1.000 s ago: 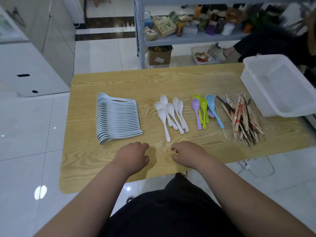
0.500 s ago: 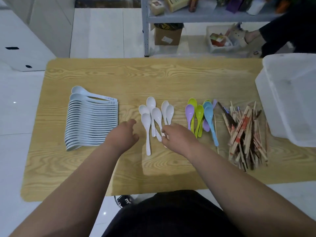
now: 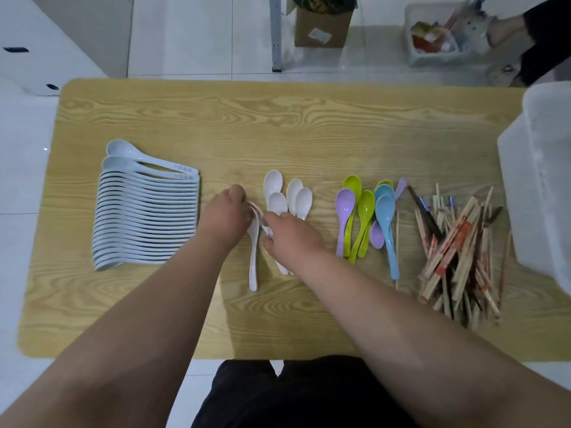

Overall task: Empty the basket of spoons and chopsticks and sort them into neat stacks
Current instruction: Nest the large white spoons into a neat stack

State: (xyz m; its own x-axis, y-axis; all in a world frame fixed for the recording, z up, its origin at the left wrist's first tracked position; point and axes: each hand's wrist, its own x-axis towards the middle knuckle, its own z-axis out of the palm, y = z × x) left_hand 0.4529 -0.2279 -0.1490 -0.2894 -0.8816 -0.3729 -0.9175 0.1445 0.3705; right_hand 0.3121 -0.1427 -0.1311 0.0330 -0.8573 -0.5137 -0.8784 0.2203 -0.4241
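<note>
A light wood-grain table (image 3: 278,118) is standing on a glossy white tiled floor (image 3: 185,35). Behind it a grey metal shelf post (image 3: 275,32) is rising beside a brown cardboard box (image 3: 323,26); a white cabinet (image 3: 40,57) is standing far left.

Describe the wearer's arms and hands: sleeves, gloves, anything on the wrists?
Both forearms are bare to the frame edge, no sleeves in view. The left hand and right hand are ungloved; no watch, band or ring shows. The only clothing seen is a black garment at the bottom.
</note>
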